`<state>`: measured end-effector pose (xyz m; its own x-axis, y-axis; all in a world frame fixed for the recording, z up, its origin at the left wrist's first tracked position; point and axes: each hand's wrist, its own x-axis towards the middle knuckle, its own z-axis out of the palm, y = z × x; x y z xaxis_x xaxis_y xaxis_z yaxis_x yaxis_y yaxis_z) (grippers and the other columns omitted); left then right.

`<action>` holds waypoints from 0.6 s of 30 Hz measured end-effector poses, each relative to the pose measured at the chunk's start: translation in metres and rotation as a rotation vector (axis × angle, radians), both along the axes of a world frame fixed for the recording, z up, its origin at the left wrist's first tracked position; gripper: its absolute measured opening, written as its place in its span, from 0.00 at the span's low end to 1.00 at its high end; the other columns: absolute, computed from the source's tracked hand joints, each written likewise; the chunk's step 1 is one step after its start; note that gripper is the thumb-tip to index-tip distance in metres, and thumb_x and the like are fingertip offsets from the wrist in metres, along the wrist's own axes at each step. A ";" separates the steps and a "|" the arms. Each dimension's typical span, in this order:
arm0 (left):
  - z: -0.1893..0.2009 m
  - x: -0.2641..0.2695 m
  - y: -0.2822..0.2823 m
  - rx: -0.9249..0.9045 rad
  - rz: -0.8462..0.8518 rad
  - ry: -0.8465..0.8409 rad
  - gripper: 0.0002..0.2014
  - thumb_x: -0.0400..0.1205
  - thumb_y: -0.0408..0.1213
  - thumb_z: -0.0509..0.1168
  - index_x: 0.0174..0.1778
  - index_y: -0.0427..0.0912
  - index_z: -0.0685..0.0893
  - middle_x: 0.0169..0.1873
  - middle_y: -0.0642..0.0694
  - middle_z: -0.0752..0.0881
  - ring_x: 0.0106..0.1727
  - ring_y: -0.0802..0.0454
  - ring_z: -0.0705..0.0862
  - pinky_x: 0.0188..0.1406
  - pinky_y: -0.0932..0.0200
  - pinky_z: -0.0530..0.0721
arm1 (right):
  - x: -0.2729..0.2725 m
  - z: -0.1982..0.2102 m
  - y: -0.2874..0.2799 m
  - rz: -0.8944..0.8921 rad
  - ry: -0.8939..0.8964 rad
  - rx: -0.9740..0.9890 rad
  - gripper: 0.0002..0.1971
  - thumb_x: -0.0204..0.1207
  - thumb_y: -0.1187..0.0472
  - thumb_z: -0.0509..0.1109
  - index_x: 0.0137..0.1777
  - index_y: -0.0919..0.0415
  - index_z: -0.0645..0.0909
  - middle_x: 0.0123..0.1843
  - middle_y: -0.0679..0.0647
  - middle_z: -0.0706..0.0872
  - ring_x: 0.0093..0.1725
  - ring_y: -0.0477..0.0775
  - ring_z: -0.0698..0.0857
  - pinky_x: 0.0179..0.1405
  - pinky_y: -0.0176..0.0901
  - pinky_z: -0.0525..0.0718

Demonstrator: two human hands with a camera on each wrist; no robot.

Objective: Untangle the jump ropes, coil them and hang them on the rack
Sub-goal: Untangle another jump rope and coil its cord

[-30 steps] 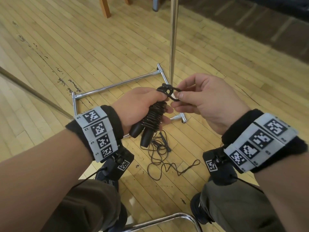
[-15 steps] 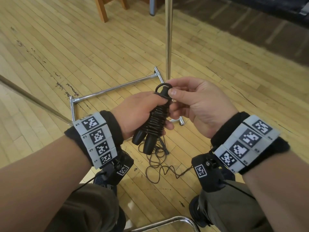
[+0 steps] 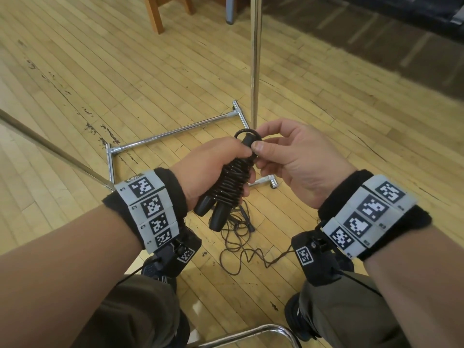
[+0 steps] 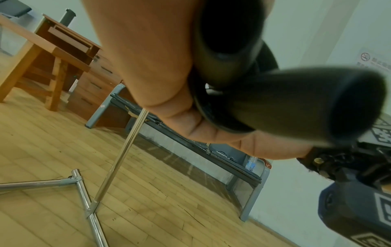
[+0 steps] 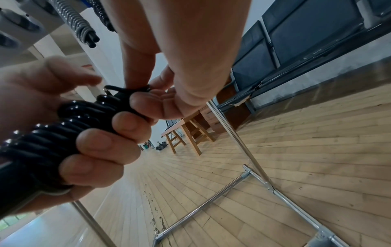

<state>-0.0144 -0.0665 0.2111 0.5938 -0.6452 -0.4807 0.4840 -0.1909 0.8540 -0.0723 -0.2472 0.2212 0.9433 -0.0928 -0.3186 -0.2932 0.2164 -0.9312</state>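
Observation:
My left hand [image 3: 213, 169] grips a black jump rope bundle [image 3: 232, 182], its cord wound tightly round the two handles. Both handle ends [image 3: 218, 218] stick out below my fist, and show large and blurred in the left wrist view [image 4: 306, 107]. My right hand [image 3: 288, 156] pinches the small cord loop [image 3: 247, 133] at the top of the bundle between thumb and fingers. In the right wrist view the wound cord [image 5: 63, 127] lies under my left fingers [image 5: 105, 142]. A second thin rope [image 3: 241, 247] lies tangled on the floor between my feet.
The chrome rack's upright pole [image 3: 256, 61] and floor base [image 3: 175, 133] stand just beyond my hands. Coiled ropes [image 5: 84, 31] hang above. A wooden stool [image 3: 160, 11] and desk [image 4: 52, 50] stand farther off. A chrome chair rail [image 3: 251, 334] is near my knees.
My right hand has slipped the cord loop over the top of the handles and closed in on the bundle. Both hands have shifted slightly lower in view.

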 end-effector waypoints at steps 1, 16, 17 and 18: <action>0.000 0.000 0.000 -0.003 0.001 0.015 0.28 0.75 0.59 0.71 0.56 0.37 0.83 0.42 0.37 0.88 0.37 0.40 0.88 0.36 0.48 0.88 | 0.000 0.000 0.001 0.009 -0.019 -0.038 0.10 0.80 0.75 0.73 0.59 0.65 0.84 0.43 0.63 0.86 0.35 0.53 0.85 0.36 0.45 0.86; -0.004 0.000 -0.009 0.025 0.096 -0.049 0.26 0.80 0.59 0.66 0.56 0.36 0.83 0.37 0.39 0.89 0.33 0.42 0.88 0.33 0.50 0.88 | -0.002 0.005 -0.003 0.061 -0.164 -0.148 0.10 0.80 0.78 0.71 0.55 0.65 0.85 0.48 0.64 0.87 0.43 0.55 0.88 0.44 0.43 0.91; -0.004 0.000 -0.009 0.025 0.099 -0.055 0.26 0.80 0.59 0.66 0.57 0.36 0.83 0.37 0.39 0.89 0.32 0.42 0.88 0.33 0.50 0.88 | -0.002 0.006 -0.003 0.068 -0.166 -0.151 0.10 0.80 0.78 0.71 0.55 0.65 0.86 0.48 0.63 0.87 0.42 0.54 0.89 0.44 0.43 0.91; -0.005 0.000 -0.009 0.025 0.103 -0.059 0.25 0.80 0.58 0.67 0.58 0.36 0.83 0.37 0.39 0.89 0.33 0.42 0.88 0.33 0.50 0.88 | -0.003 0.007 -0.004 0.072 -0.165 -0.158 0.10 0.80 0.78 0.71 0.55 0.65 0.86 0.47 0.63 0.88 0.42 0.54 0.89 0.44 0.42 0.91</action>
<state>-0.0144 -0.0753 0.2061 0.6836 -0.5679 -0.4584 0.4515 -0.1644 0.8770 -0.0749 -0.2507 0.2279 0.9875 -0.0597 -0.1462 -0.1434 0.0485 -0.9885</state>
